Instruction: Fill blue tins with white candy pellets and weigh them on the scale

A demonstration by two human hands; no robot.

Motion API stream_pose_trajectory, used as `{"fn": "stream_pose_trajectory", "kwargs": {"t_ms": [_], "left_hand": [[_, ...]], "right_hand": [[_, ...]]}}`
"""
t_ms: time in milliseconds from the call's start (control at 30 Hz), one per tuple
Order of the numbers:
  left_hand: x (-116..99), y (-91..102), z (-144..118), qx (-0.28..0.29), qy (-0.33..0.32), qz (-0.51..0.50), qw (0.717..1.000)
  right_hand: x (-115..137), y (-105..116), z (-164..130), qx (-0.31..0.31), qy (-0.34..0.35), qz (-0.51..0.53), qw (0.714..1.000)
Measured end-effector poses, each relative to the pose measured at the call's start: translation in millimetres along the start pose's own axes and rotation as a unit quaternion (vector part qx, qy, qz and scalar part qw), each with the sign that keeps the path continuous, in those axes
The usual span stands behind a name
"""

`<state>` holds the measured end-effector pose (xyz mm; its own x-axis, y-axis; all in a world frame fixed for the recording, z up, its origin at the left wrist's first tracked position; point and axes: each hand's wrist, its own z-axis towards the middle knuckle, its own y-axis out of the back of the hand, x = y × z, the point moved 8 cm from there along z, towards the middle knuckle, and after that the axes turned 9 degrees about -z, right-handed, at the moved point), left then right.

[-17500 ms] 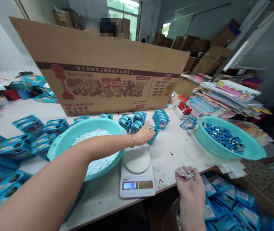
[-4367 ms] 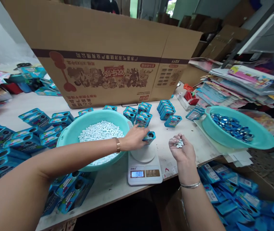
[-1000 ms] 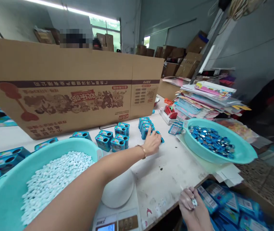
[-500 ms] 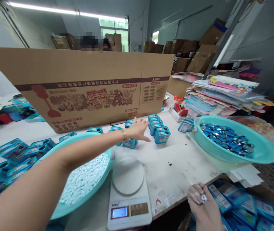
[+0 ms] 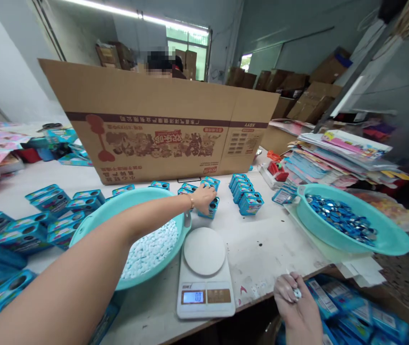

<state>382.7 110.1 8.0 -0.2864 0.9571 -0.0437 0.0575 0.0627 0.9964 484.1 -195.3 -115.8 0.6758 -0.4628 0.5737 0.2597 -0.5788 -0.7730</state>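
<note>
The left hand (image 5: 204, 197) reaches across the table (image 5: 269, 239), past the scale (image 5: 205, 273), and closes its fingers over the top of a small blue tin (image 5: 211, 208) in the cluster just in front of the big carton (image 5: 161, 124); the tin stands on the table, not yet lifted. The right hand (image 5: 294, 306) waits at the near edge of the table, palm up, fingers curled loosely together around a few white tablets (image 5: 297, 293). The scale's round plate is bare and its display seems to read zero, so this tin looks unweighed. As a judgement, the work is a repeating round and this round is only at its start: a tin is gripped, and bringing it to the scale, adding tablets and setting it aside are all left to do. Overall progress is hard to tell. A neat block of tins (image 5: 245, 194) stands to the right of the gripped one, and whether those are filled cannot be made out. Many more tins (image 5: 28, 225) lie scattered on the left, several with a dark open hole showing, which suggests a good deal remains. The tablet basin (image 5: 129, 239) beside the scale is well stocked, and the basin of blue discs (image 5: 351, 225) on the right is also amply filled. Flat blue packs (image 5: 355, 311) are heaped below the table edge by the right hand.
</note>
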Motion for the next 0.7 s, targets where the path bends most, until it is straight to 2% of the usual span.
{"fn": "stream_pose_trajectory", "kwargs": {"t_ms": [100, 200, 267, 333, 433, 533, 700], "left_hand": [[-7, 20.3, -12, -0.012, 0.003, -0.026, 1.000], [-22, 42.1, -32, -0.023, 0.001, -0.044, 0.999], [-37, 46.5, -48, -0.013, -0.002, -0.058, 0.998], [-51, 39.4, -64, 0.011, 0.000, -0.070, 0.997], [-68, 17.3, -84, 0.041, 0.007, -0.079, 0.996], [-75, 0.7, -98, 0.037, 0.014, -0.086, 0.996], [-80, -7.3, -114, 0.019, 0.017, -0.103, 0.994]], "right_hand": [[-1, -8, -3, 0.016, -0.006, -0.020, 1.000], [-4, -16, -6, 0.017, -0.012, -0.021, 1.000], [-7, -21, -9, 0.012, -0.016, -0.010, 1.000], [-13, -26, -11, 0.007, -0.025, 0.004, 1.000], [-19, -33, -15, 0.021, -0.038, 0.006, 0.999], [-20, -32, -18, 0.032, -0.038, 0.003, 0.999], [-20, -26, -18, 0.016, -0.038, 0.010, 0.999]]}}
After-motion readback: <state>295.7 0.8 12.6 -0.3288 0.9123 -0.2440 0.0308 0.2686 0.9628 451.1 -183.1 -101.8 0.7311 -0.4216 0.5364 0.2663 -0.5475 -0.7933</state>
